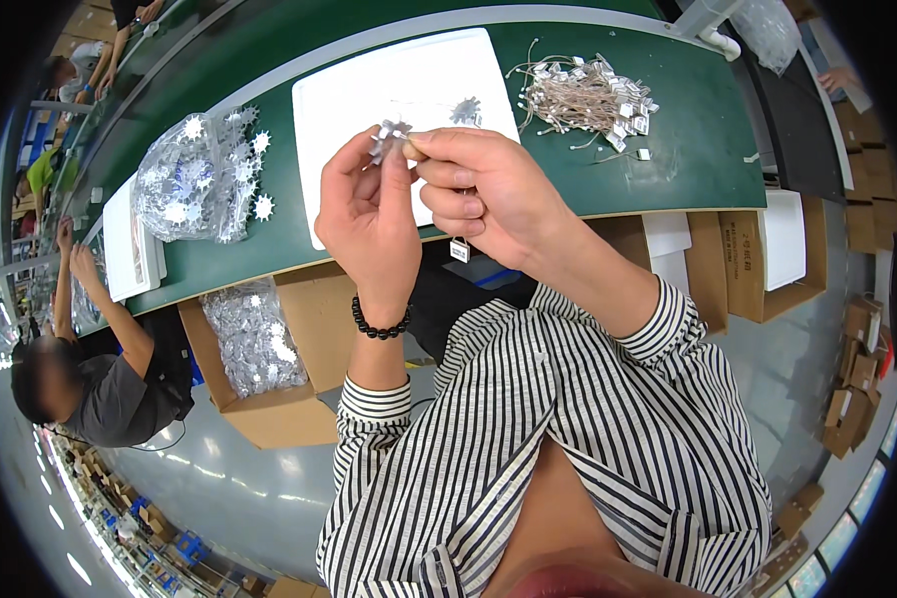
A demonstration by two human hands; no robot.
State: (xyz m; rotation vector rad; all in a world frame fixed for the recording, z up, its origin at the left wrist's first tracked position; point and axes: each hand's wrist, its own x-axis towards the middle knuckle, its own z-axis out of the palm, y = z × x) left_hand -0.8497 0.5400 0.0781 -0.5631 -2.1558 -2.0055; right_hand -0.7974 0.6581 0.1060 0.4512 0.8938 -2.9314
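1. The left hand (369, 214) and the right hand (478, 189) were raised together above the green table (688, 130), fingertips meeting.
2. Both pinched a small silver star-shaped ornament (389, 135), held over the white tray (369, 90).
3. A small white tag (459, 249) hung below the right hand.
4. A heap of stringed tags (588, 100) lay on the table to the right.
5. A clear bag of silver stars (194, 179) lay to the left; a cardboard box (269, 389) with more sat under the table's edge.
6. Another person (100, 369) was seated at the left.
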